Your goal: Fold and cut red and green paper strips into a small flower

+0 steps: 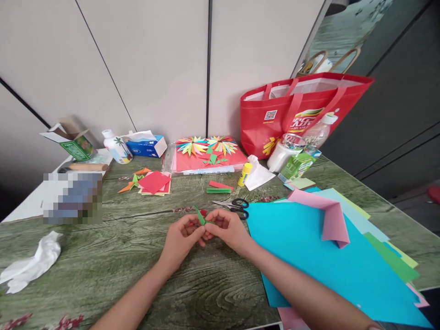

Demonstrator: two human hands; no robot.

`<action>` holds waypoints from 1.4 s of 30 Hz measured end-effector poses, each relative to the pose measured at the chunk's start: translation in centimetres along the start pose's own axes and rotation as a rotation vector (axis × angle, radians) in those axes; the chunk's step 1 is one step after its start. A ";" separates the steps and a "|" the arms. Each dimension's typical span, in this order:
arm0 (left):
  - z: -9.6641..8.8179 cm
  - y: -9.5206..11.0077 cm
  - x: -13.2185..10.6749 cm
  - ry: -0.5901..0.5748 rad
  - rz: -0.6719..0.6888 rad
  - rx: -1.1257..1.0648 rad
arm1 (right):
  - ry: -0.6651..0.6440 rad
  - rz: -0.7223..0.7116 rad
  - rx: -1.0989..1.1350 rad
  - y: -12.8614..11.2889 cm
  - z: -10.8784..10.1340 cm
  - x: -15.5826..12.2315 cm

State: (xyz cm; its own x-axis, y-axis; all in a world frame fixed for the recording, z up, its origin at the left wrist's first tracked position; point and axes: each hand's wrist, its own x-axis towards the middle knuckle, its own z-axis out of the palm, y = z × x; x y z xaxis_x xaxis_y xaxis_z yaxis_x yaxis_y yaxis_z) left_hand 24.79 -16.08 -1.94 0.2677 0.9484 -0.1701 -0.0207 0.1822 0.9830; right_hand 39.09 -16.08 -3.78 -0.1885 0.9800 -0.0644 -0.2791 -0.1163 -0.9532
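Note:
Between my two hands is a small folded green paper piece [200, 216], its pointed end sticking up. My left hand [184, 236] pinches it from the left. The fingers of my right hand [227, 228] close on its right side. A bit of red shows behind the fingertips, too small to make out. Black-handled scissors [239, 205] lie just beyond my right hand. Farther back are folded red and green paper strips [219, 188] and a yellow glue stick [245, 174] standing upright.
Blue paper sheets [295, 247] with a folded pink strip [330, 211] cover the right side. Red paper squares [154, 182] lie back left. Paper flowers [192, 145] rest on a packet near the wall. A red bag [261, 114] stands back right, crumpled tissue [34, 261] far left.

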 end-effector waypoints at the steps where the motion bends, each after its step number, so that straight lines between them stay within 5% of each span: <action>1: 0.0 0.0 0.0 -0.011 0.008 -0.013 | -0.007 0.016 0.014 0.0 0.0 0.0; 14: -0.2 -0.3 0.0 0.084 0.124 0.084 | -0.095 0.033 -0.140 0.6 -0.1 -0.2; 24: -0.7 0.4 0.2 0.000 -0.062 0.192 | 0.031 -0.064 -0.176 0.2 -0.6 0.3; 32: -1.0 0.0 0.3 0.028 -0.054 -0.006 | 0.018 0.004 -0.007 -0.3 -0.3 0.2; 42: -0.9 -0.1 0.4 0.057 -0.072 0.003 | -0.026 0.023 -0.076 0.5 -0.3 0.1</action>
State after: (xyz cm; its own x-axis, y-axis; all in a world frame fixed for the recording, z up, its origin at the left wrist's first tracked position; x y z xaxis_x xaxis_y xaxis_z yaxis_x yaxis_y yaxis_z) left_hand 24.01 -15.47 -2.20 0.2135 0.9460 -0.2440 -0.0007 0.2499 0.9683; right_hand 39.18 -16.00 -4.35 -0.2190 0.9725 -0.0798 -0.2019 -0.1251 -0.9714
